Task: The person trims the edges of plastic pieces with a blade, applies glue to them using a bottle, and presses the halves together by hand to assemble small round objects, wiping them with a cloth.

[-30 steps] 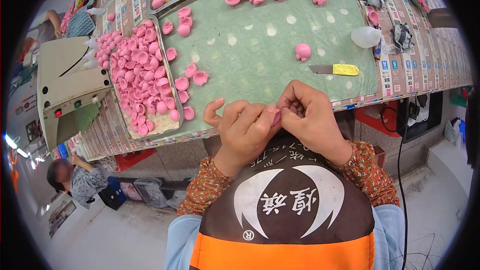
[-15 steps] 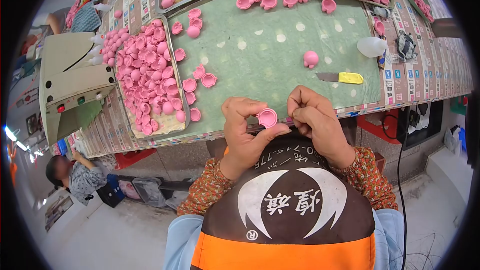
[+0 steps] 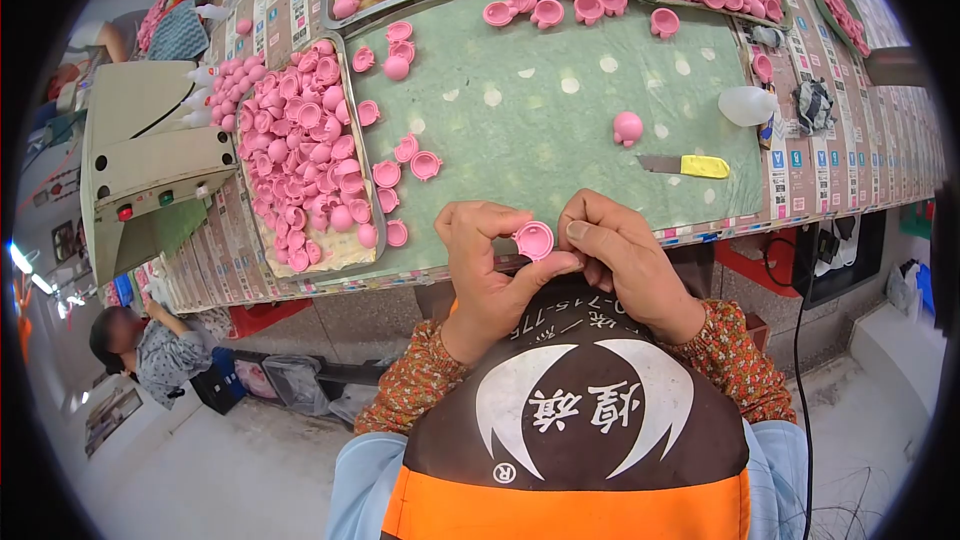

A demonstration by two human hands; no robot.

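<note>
I've got a lane up the green cloth [image 3: 520, 150]; loaded tray [image 3: 362, 145] blocks left, yellow-handled knife [image 3: 690, 166] and white bottle [image 3: 747, 106] crowd right.

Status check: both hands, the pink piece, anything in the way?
Left hand pinching pink cup, hollow side in view. Right hand close beside it, contents unclear. Nothing seen blocking the cup; yellow-handled knife lying beyond on green cloth.

Pale floor [image 3: 265, 475], bright lights [image 3: 20, 259] far left
</note>
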